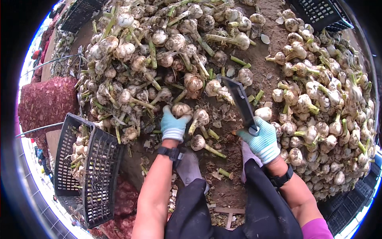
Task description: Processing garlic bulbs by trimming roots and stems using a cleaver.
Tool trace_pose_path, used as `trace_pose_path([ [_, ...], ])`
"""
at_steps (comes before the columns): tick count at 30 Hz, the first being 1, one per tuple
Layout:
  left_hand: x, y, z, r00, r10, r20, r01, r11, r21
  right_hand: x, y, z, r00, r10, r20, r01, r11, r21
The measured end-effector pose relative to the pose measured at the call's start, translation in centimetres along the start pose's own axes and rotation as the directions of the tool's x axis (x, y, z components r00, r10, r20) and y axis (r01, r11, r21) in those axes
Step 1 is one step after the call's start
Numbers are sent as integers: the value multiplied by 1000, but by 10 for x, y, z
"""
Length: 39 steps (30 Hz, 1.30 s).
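The left hand (174, 124), in a pale green knit glove, curls its fingers and thumb around a garlic bulb (181, 109) at the near edge of the large garlic heap (135, 71). The glove covers the bulb's near side, and whether the green stem just above belongs to it or to a neighbour is hard to make out. The right hand (262, 140), gloved alike, is closed around the handle of a knife (240, 97); the grip hides most of that handle. The knife lies right of the bulb, well apart from it, above the dirt floor (223, 183) between the heap and a second garlic pile (314, 119). Its dark blade is long and straight, its long axis slanting from the right hand up and leftward, the tip pointing away from the person. Which edge is sharpened cannot be told. The picture's rim cuts off the upper-right black crate (322, 14) and the purple sleeve (316, 230).
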<state>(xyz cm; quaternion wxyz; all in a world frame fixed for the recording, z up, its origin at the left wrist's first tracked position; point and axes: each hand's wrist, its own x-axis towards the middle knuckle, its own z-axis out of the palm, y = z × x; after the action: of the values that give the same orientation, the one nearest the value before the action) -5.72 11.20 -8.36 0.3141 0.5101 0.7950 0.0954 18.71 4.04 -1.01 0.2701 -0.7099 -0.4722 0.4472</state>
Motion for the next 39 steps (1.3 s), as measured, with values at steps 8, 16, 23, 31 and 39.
trace_pose_path([
  [8,-71,18,-36,899,394,192,28,386,-922,-12,-46,4,782,-586,212,619,690,-375],
  [16,-95,32,-52,901,208,382,296,352,-888,-22,-39,21,736,-625,258,672,634,-382],
  [23,-113,64,-62,534,176,827,844,-42,-535,8,18,20,883,-467,-35,420,822,-385],
  [31,-98,50,-38,765,606,217,-468,755,-460,-5,-27,5,874,141,464,-409,729,549],
  [39,-102,44,-41,746,259,613,517,354,-779,-6,-42,-16,901,-170,398,67,963,260],
])
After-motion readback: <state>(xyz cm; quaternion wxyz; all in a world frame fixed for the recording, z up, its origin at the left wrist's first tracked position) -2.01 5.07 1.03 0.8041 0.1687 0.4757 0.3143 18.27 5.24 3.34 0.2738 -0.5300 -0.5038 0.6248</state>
